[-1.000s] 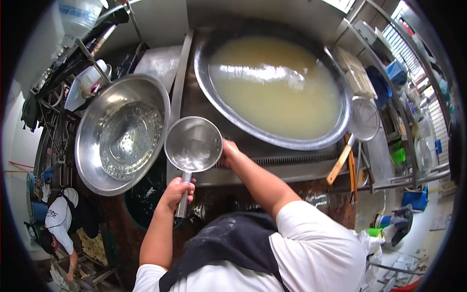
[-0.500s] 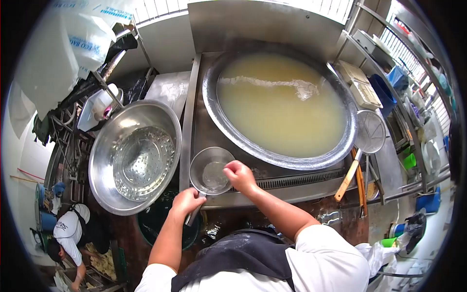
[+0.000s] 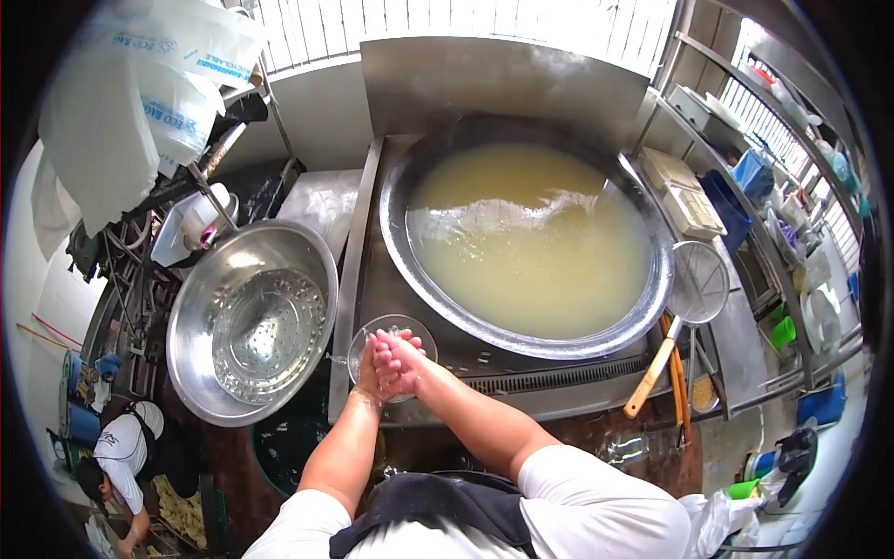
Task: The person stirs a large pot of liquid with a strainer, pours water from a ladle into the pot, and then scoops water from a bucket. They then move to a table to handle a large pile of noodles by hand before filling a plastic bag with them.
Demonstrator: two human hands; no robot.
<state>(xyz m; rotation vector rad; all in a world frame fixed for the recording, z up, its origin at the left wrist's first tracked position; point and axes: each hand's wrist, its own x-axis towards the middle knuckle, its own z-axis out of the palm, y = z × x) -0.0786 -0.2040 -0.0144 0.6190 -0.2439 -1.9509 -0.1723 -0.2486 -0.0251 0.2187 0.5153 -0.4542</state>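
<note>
My left hand (image 3: 372, 374) and my right hand (image 3: 403, 358) are held together, wet, above a round metal dipper (image 3: 425, 334). Water splashes off to the left of them. The fingers of both hands look stretched out, palms partly upward, with nothing held. Much of the dipper lies hidden beneath the hands, and its handle does not show. Left of the hands is a big steel basin (image 3: 191, 345) with a perforated colander (image 3: 270, 321) inside. A huge wok-like pan (image 3: 521, 347) of cloudy yellowish liquid sits just ahead, reflecting light.
At the right, a wire-mesh strainer (image 3: 700, 282) with a wooden handle rests by other long-handled tools. A dark green tub (image 3: 289, 456) stands on the floor below the basin. A co-worker (image 3: 130, 456) bends over at lower left. Loaded shelves (image 3: 745, 177) line the right side.
My left hand has let go of the dipper's handle. My right hand has opened from a fist and come against the left one. Water now splashes beside them.
</note>
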